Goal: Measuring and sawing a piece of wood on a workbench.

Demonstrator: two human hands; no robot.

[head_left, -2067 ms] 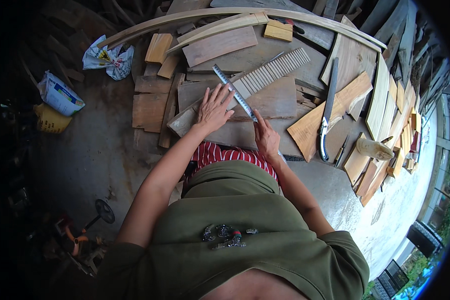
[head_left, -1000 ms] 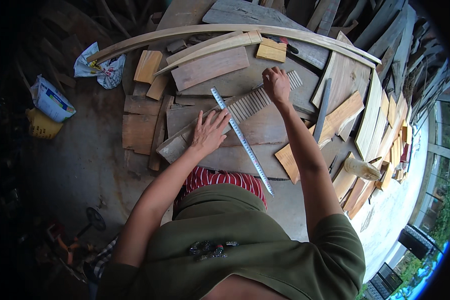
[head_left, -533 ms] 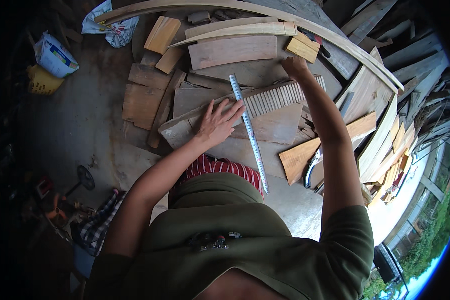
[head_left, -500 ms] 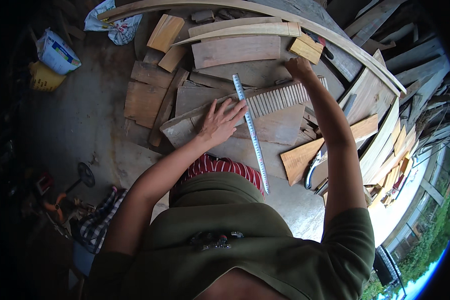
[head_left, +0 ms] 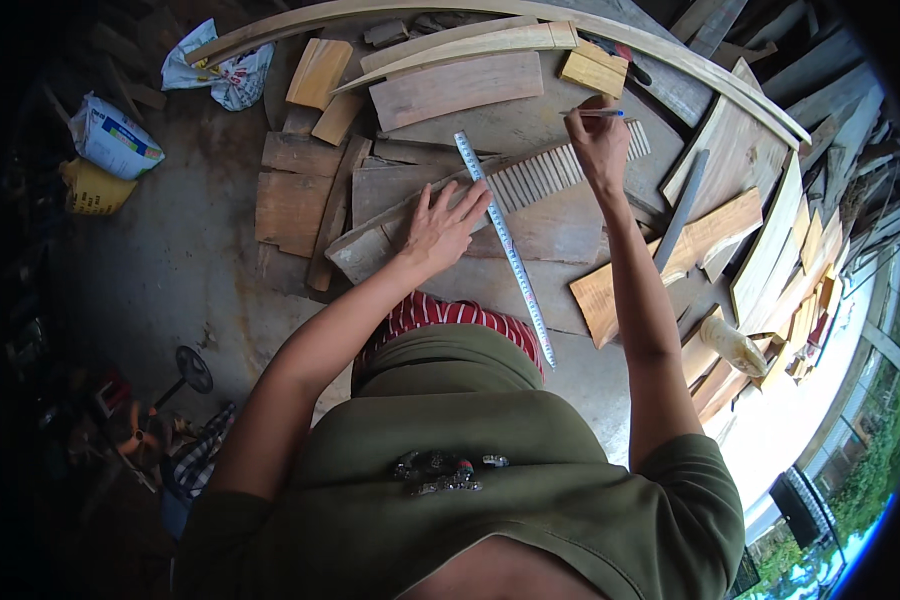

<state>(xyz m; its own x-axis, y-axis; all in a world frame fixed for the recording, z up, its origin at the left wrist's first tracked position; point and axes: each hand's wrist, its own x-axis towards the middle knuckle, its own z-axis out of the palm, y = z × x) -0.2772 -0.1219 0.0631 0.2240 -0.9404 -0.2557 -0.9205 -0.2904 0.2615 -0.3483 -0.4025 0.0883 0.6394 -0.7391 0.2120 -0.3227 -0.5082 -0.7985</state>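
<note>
My left hand (head_left: 442, 225) lies with spread fingers on a long greyish wooden board (head_left: 355, 250). Its fingertips touch a pale ruler (head_left: 515, 262) that crosses the board at a slant, its near end by my striped red trousers (head_left: 470, 315). Closed around a pen (head_left: 615, 113) with a blue end, my right hand (head_left: 598, 155) hovers near the board's far right end. A row of narrow wooden strips (head_left: 540, 178) runs along the board between my hands; the right hand hides part of it.
Beyond the board lie curved planks (head_left: 460, 90) and a yellowish wood block (head_left: 593, 70). Several offcuts (head_left: 298, 210) are at left. A dark metal bar (head_left: 682, 210) rests across a brown plank (head_left: 710, 235) at right. Sacks (head_left: 115, 138) stand far left.
My right hand has drawn back from beside the yellowish block toward the strips, and the pen in it now shows. The left hand stays on the board. The whole view has shifted slightly.
</note>
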